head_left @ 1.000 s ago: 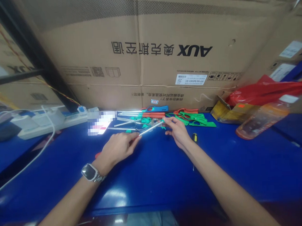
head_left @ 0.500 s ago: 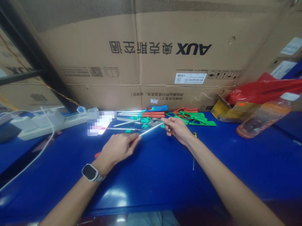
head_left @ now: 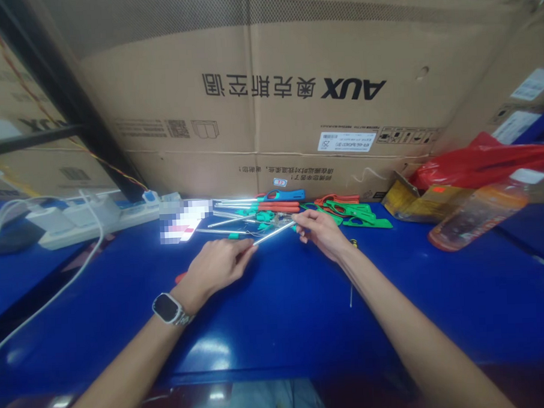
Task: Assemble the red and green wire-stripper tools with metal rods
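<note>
A thin, shiny metal tube [head_left: 274, 233] slants between my hands above the blue table. My left hand [head_left: 220, 263] is closed around its lower left end, and a watch sits on that wrist. Its upper right end is pinched in the fingertips of my right hand [head_left: 317, 231]. Behind the tube lies a blue lighter handle [head_left: 281, 196] beside several orange handles [head_left: 285, 207]. Several green plastic pieces [head_left: 353, 212] lie behind and right of my right hand. More metal tubes [head_left: 228, 222] and small teal parts [head_left: 265, 216] are spread behind my left hand.
A power strip [head_left: 70, 231] with white plugs and cables stands at the left, near a bright phone-like screen [head_left: 192, 228]. At the right are a drink bottle [head_left: 480, 213], an open yellow box [head_left: 402, 197] and a red bag [head_left: 486, 161]. Large cardboard boxes [head_left: 158, 82] form the back.
The whole view has shifted slightly, so everything appears a little further right. Both hands keep the same hold on the metal tube.
</note>
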### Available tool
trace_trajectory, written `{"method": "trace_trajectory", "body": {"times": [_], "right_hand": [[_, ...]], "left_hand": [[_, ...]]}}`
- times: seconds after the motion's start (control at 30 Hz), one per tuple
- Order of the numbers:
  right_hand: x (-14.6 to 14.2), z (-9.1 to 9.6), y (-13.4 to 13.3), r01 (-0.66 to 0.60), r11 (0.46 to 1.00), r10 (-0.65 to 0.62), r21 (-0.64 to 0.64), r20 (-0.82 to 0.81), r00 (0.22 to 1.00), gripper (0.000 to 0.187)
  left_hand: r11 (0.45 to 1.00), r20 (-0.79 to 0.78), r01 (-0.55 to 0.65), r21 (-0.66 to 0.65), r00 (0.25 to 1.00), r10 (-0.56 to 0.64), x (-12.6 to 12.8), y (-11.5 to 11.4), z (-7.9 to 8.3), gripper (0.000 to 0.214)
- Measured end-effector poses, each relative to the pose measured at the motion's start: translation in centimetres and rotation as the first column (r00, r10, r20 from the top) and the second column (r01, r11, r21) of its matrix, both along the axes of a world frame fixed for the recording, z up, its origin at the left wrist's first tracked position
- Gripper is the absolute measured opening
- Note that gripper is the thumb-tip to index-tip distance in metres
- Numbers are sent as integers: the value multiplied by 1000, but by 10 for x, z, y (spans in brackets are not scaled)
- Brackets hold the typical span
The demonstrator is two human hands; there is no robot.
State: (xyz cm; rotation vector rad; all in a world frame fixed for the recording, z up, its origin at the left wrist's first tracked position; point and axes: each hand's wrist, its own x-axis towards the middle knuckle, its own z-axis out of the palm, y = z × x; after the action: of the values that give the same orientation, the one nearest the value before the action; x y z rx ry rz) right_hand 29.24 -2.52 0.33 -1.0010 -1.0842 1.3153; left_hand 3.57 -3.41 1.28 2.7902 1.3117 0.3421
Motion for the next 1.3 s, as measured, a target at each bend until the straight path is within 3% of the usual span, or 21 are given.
{"method": "trace_trajectory", "body": {"times": [0.2,0.33,0.47,0.6,0.7,0.83,0.97,1.2,1.3], "right_hand": [[-12,-2,-3,41,999,-41,0,-101,994,40],[-20,0,-3,112,993,-111,24,-43,993,47],[-14,-4,2,241,970,-240,4,126,963,53],[-6,-9,4,298,936,-352,190,444,824,63],[-9,-11,0,274,915,-395,297,512,763,64],[-23,-16,-1,320,893,-435,318,421,796,60],[-35,-23,6,415,886,-458,207,248,854,60],[-45,-23,6,522,846,-532,109,223,817,62],[-45,-18,4,520,850,-527,86,157,835,60]], "left_hand": [[998,-33,-42,46,998,43,2,1,-2,44],[992,-70,-80,101,994,88,2,4,-4,43],[989,-63,-36,141,997,46,3,2,-6,41],[987,-47,-19,158,999,26,3,0,-7,42],[990,-29,-7,139,1000,11,2,0,-6,42],[993,-8,-4,118,1000,5,2,0,-6,42],[989,-21,-20,144,999,24,4,-2,-9,43],[978,-66,-50,202,996,64,10,-5,-13,44],[979,-54,-52,197,997,64,9,-5,-13,44]]}}
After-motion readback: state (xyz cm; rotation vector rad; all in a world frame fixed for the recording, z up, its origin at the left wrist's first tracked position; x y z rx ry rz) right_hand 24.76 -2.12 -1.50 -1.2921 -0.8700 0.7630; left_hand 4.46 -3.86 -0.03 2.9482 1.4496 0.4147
